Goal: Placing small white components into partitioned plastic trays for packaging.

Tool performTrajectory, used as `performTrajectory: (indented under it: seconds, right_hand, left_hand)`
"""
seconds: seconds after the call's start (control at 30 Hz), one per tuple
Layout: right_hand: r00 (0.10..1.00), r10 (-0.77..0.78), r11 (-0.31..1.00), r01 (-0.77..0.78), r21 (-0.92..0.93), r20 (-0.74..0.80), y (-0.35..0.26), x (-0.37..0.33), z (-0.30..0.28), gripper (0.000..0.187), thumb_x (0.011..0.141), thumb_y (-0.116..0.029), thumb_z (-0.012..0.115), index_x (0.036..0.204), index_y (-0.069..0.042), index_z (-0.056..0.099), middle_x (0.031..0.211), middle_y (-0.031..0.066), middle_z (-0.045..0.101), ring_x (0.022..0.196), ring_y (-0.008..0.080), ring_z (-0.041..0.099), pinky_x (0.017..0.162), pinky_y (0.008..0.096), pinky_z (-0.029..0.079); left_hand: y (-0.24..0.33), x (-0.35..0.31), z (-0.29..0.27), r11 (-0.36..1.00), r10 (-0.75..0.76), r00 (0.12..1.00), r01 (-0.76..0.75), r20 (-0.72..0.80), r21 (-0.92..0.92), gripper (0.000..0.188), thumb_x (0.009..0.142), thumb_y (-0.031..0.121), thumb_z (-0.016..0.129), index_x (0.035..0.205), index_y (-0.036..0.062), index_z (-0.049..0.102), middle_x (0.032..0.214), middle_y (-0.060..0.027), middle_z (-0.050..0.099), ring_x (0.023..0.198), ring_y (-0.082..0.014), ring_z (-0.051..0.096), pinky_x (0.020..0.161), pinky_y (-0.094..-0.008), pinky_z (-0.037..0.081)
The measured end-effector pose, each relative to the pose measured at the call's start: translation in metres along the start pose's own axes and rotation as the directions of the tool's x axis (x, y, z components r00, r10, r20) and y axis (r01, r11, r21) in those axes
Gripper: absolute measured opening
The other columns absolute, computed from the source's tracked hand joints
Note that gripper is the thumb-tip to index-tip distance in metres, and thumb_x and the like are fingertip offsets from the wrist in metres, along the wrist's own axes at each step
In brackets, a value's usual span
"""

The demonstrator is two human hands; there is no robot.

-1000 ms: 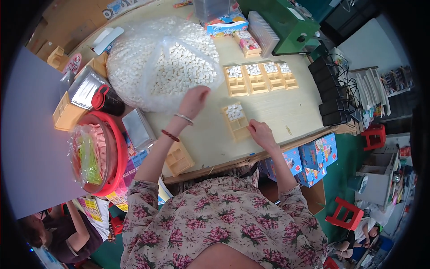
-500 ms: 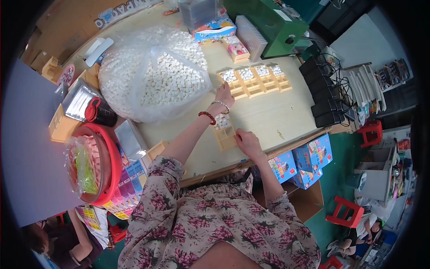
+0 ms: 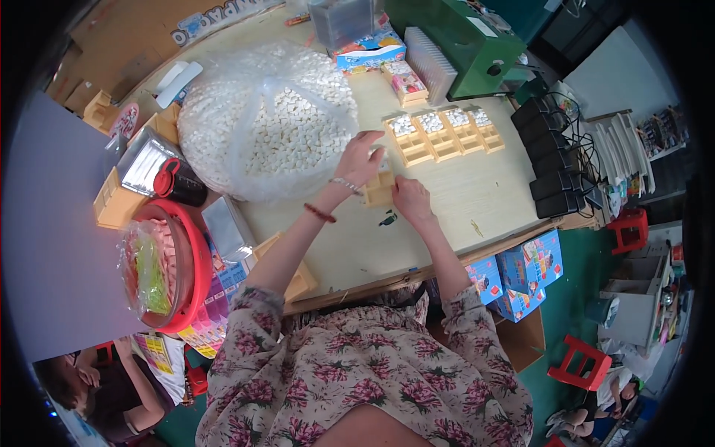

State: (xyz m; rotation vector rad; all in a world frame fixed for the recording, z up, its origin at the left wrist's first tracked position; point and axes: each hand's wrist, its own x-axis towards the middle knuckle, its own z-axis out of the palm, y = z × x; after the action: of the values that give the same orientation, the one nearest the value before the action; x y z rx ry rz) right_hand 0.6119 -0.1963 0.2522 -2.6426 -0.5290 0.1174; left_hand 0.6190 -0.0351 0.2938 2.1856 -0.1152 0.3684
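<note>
Here's the tray (image 3: 378, 197), mid-table, just nearer than the row (image 3: 418, 153) of four, bag (image 3: 290, 134) off to the left. Right hand (image 3: 412, 200): fingers curled together at its right edge. Left hand (image 3: 361, 160): thumb and fingers apart over the far end; contact there, I can't tell. Looks like positioning; next calls for a level slide alongside the row.

Left forearm (image 3: 296, 244) reaches forward and inward, left hand (image 3: 360, 164) with fingers (image 3: 368, 136) extended; right hand (image 3: 413, 200) is lower, partly curled.
</note>
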Motion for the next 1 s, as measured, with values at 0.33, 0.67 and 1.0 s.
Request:
performTrajectory:
  seconds: [0.33,0.67,1.0]
  right_hand:
    - [0.990,-0.031,0.987,0.008,-0.161,-0.138,0.003,0.062,0.020,0.016,0.078,-0.018,0.052,0.075,-0.003,0.055,0.068,0.0180,0.059,0.068,0.0348,0.060,0.062,0.0454,0.049]
    - [0.993,-0.098,0.971,0.081,0.225,0.067,-0.077,-0.008,-0.008,0.019,0.083,-0.023,0.051,0.076,-0.006,0.058,0.071,0.0128,0.062,0.070,0.0300,0.062,0.061,0.0402,0.048]
    - [0.748,-0.463,0.886,0.379,0.267,0.476,-0.166,-0.105,0.036,0.021,0.076,-0.018,0.052,0.071,0.002,0.058,0.069,0.0205,0.059,0.070,0.0350,0.059,0.064,0.0440,0.047]
  left_hand:
    - [0.006,-0.096,-0.107,0.968,-0.219,0.974,0.209,-0.065,-0.137,0.018,0.084,0.008,0.053,0.100,0.0043,0.061,0.093,-0.0073,0.063,0.081,-0.0118,0.059,0.071,-0.0240,0.048]
    - [-0.034,-0.122,-0.173,0.949,-0.312,0.889,0.310,-0.335,-0.060,0.019,0.085,0.012,0.054,0.101,0.0055,0.061,0.085,-0.0021,0.064,0.072,-0.0050,0.055,0.064,-0.0202,0.044]
    - [-0.038,-0.115,-0.176,0.968,-0.251,0.916,0.231,-0.314,-0.100,0.019,0.085,0.011,0.052,0.100,0.0032,0.061,0.090,-0.0032,0.064,0.076,-0.0071,0.057,0.067,-0.0212,0.045]
